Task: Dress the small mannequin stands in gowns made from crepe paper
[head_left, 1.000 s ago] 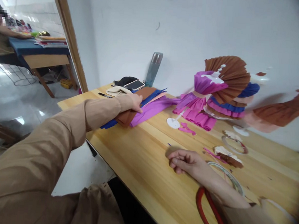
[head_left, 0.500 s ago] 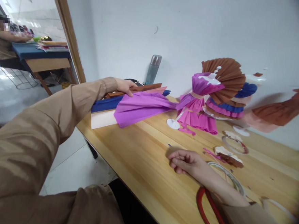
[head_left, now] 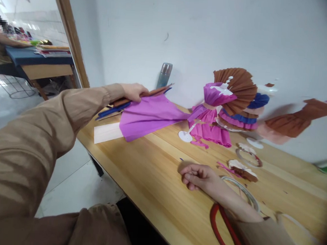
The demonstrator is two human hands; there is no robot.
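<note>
At the far left end of the table, my left hand (head_left: 135, 92) is closed on the edge of some brown crepe paper (head_left: 160, 91). A purple crepe paper sheet (head_left: 149, 116) spreads out below it towards the dress stand. Folded blue paper (head_left: 112, 110) lies under my left wrist. Beside it a pale sheet (head_left: 106, 132) rests flat, partly covered by the purple. My right hand (head_left: 196, 176) rests on the table with curled fingers and nothing visible in them. Under the right forearm are a roll of white tape (head_left: 243, 188) and scissors with a red handle (head_left: 222, 238).
Small stands with pleated paper dresses (head_left: 220, 94) are along the wall, one with a brown paper fan (head_left: 235, 88). A thermos (head_left: 164, 76) stands behind the sheets. Paper scraps (head_left: 242, 170) and another tape roll (head_left: 249, 157) lie at right. Another person sits at a blue-topped table (head_left: 39, 56).
My left hand has drawn the brown paper up slightly. The blue paper has shifted off the pale sheet, which now shows more. The right hand keeps its place; the view has turned a little rightwards.
</note>
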